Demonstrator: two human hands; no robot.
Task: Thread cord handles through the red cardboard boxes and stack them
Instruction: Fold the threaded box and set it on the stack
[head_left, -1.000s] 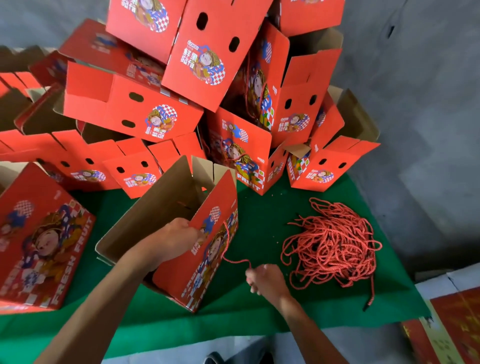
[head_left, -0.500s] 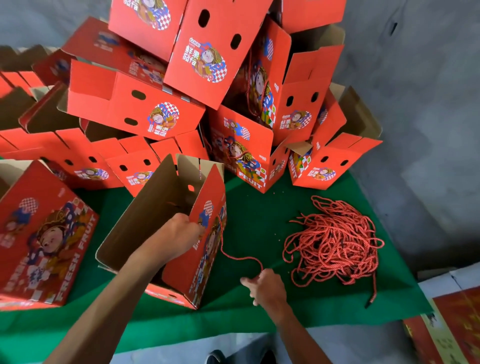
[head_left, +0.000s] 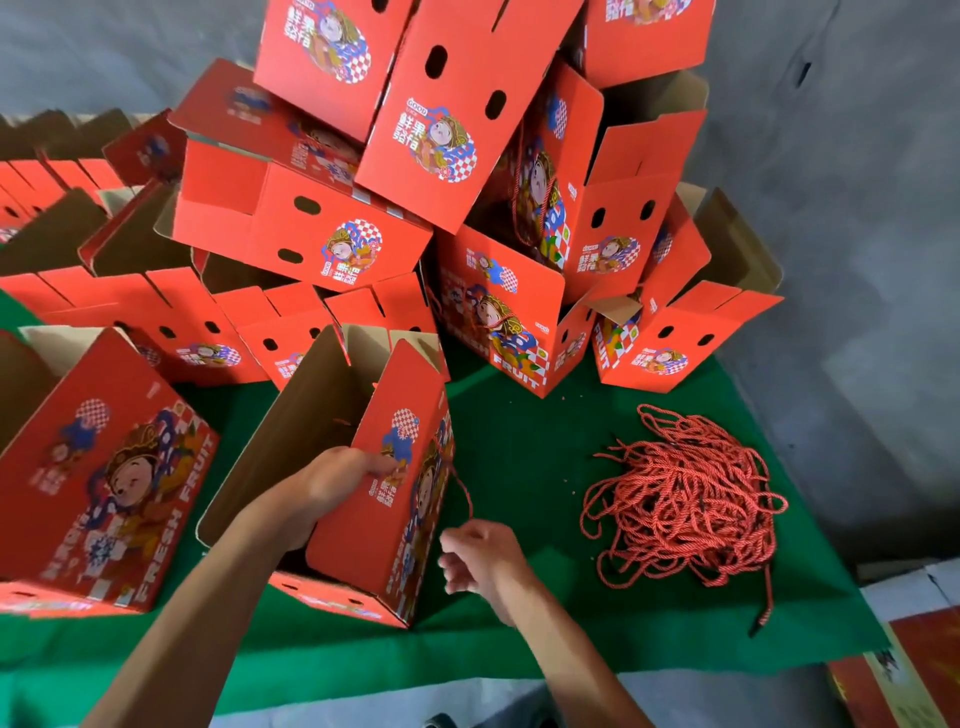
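A: Item one, my left grip (head_left: 337, 475)?
B: Fingertips hidden over the wall of the open box (head_left: 332, 467); what they pinch inside cannot be told.

A: Item two, right grip (head_left: 480, 558)?
B: Blurred. A cord (head_left: 464, 491) runs down to it; the cord's end in my fingers is too small to tell.

A: Item three, the piled boxes (head_left: 457, 145)?
B: Top ones cut off by the upper edge; lower ones partly covered by their neighbours.

A: Item four?
B: Left box (head_left: 104, 483), cut by the left edge, print smeared. Printed carton (head_left: 904, 670) at bottom right, cut by the corner.
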